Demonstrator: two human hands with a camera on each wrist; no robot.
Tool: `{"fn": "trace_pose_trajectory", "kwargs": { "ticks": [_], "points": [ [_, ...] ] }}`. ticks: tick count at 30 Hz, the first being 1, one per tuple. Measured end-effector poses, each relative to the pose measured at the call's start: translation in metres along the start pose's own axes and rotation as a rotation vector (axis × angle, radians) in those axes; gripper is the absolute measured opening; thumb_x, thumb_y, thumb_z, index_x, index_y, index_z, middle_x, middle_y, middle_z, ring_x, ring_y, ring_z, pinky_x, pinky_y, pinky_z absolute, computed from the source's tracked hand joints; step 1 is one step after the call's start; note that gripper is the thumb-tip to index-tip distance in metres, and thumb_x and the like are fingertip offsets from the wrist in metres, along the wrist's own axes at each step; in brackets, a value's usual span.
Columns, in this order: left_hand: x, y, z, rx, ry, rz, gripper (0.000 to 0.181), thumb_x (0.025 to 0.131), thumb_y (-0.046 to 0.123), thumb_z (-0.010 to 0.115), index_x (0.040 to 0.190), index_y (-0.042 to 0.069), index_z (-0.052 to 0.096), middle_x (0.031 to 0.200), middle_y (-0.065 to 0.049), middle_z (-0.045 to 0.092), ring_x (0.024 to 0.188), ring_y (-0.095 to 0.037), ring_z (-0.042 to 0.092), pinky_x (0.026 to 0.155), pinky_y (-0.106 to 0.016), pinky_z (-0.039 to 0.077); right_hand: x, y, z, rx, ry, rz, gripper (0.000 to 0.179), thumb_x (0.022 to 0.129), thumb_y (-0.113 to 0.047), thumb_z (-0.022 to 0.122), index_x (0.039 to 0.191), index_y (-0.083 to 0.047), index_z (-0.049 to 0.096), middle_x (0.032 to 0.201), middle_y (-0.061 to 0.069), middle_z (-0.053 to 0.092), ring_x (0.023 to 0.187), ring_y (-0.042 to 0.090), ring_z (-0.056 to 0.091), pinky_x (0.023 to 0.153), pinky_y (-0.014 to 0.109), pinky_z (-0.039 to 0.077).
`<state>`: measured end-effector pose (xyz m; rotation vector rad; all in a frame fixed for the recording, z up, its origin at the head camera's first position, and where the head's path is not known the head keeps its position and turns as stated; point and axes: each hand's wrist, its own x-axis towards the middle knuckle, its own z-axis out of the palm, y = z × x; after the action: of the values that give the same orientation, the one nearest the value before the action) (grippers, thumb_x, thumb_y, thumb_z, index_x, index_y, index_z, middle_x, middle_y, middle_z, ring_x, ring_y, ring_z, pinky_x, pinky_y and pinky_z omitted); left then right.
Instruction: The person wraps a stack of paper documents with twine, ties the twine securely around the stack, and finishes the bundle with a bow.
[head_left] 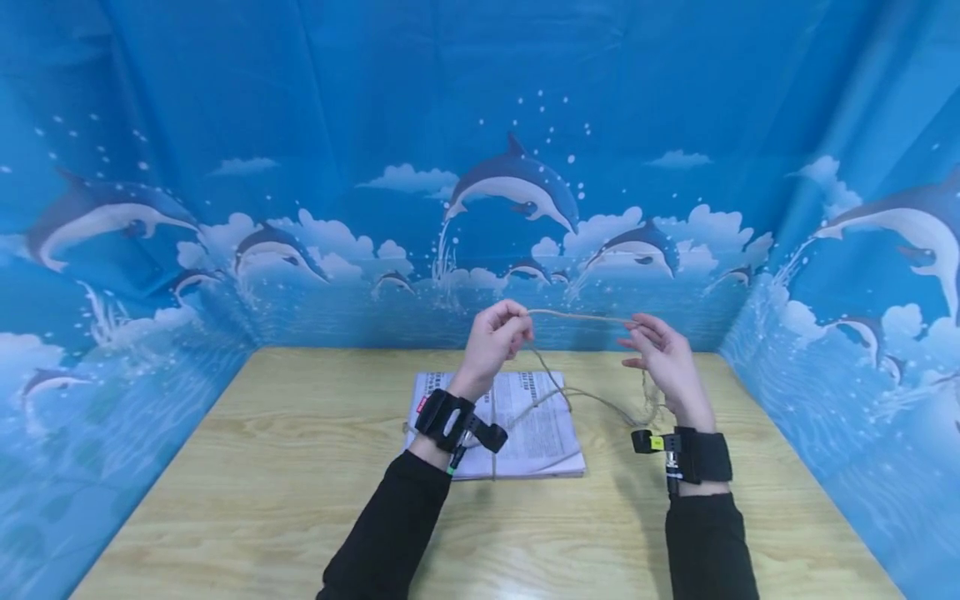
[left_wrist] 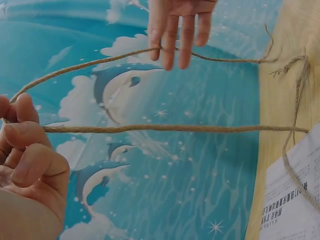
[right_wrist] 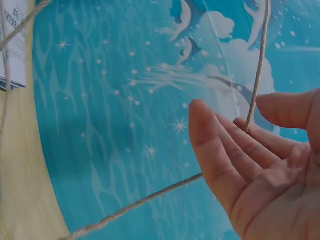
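Note:
My left hand (head_left: 491, 342) pinches a length of brown twine (head_left: 581, 317) above a stack of newspapers (head_left: 536, 433). To its right, my right hand (head_left: 663, 358) is raised over the table. The right wrist view shows its fingers (right_wrist: 225, 165) nearly straight, thumb apart, with the twine (right_wrist: 259, 65) running across and behind them. From the left hand (left_wrist: 35, 170), two strands stretch away in the left wrist view: one passes the right fingers, the other leads back to the newspapers. More twine wraps round the stack, partly hidden by the left wrist.
The stack lies on a wooden table (head_left: 300, 467). Frayed twine ends dangle near the right hand. A blue curtain (head_left: 360, 100) printed with dolphins encloses the table at the back and both sides.

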<state>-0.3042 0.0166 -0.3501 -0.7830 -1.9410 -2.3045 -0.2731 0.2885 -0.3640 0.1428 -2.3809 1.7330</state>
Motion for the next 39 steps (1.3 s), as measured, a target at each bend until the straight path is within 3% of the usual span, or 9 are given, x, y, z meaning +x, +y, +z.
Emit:
{"fn": "trace_pose_trajectory", "kwargs": {
  "ticks": [4,10,16,21,27,32,39],
  "points": [
    [-0.009,0.003,-0.014,-0.033,0.020,-0.010,0.010,0.098,0.012,0.052,0.092,0.010,0.060,0.073,0.000,0.061,0.049,-0.010,0.036,0.046,-0.023,0.028,0.003,0.002,0.008,-0.029,-0.079,0.036,0.054,0.106,-0.028,0.042,0.154,-0.008,0.026,0.151,0.021,0.039,0.128,0.036,0.050,0.089,0.038,0.056],
    [-0.027,0.000,-0.038,-0.058,0.052,-0.033,0.009,0.099,0.013,0.054,0.098,0.006,0.059,0.075,0.000,0.061,0.051,-0.009,0.038,0.046,-0.022,0.027,0.006,0.006,0.017,-0.077,-0.165,0.060,0.056,0.106,-0.027,0.042,0.156,-0.009,0.022,0.153,0.021,0.035,0.133,0.038,0.046,0.092,0.044,0.054],
    [-0.043,-0.004,-0.064,0.064,0.131,-0.006,0.021,0.097,0.007,0.055,0.117,0.005,0.062,0.076,-0.005,0.057,0.053,-0.009,0.042,0.047,-0.021,0.030,0.007,0.009,0.028,-0.100,-0.244,0.046,0.051,0.108,-0.018,0.035,0.156,-0.007,0.020,0.155,0.023,0.033,0.135,0.040,0.043,0.096,0.051,0.050],
    [-0.057,-0.009,-0.081,0.136,0.150,-0.026,0.023,0.099,0.005,0.049,0.110,-0.005,0.067,0.070,-0.005,0.053,0.050,-0.008,0.039,0.045,-0.020,0.029,0.009,0.011,0.041,-0.126,-0.298,0.049,0.052,0.107,-0.015,0.036,0.156,-0.007,0.020,0.156,0.021,0.031,0.135,0.041,0.043,0.092,0.045,0.053],
    [-0.059,-0.019,-0.098,0.115,0.238,-0.105,0.023,0.098,0.005,0.051,0.111,-0.005,0.068,0.077,-0.004,0.060,0.052,-0.006,0.041,0.046,-0.020,0.030,0.012,0.018,0.054,-0.167,-0.289,0.032,0.053,0.107,-0.014,0.035,0.157,-0.009,0.017,0.159,0.020,0.027,0.134,0.040,0.045,0.092,0.047,0.053],
    [-0.058,-0.020,-0.107,0.069,0.289,-0.123,0.024,0.099,0.005,0.048,0.110,-0.003,0.069,0.081,-0.001,0.061,0.053,-0.007,0.043,0.046,-0.019,0.030,0.016,0.028,0.064,-0.197,-0.267,0.029,0.057,0.106,-0.013,0.039,0.157,-0.010,0.015,0.160,0.019,0.024,0.128,0.041,0.051,0.093,0.052,0.051],
    [-0.057,-0.017,-0.122,-0.029,0.384,-0.141,0.023,0.098,0.005,0.050,0.109,0.001,0.069,0.081,-0.003,0.060,0.052,-0.008,0.042,0.046,-0.019,0.028,0.018,0.042,0.073,-0.277,-0.315,0.007,0.061,0.105,-0.016,0.043,0.157,-0.008,0.013,0.159,0.025,0.022,0.126,0.044,0.052,0.094,0.049,0.051]
  ]
}}
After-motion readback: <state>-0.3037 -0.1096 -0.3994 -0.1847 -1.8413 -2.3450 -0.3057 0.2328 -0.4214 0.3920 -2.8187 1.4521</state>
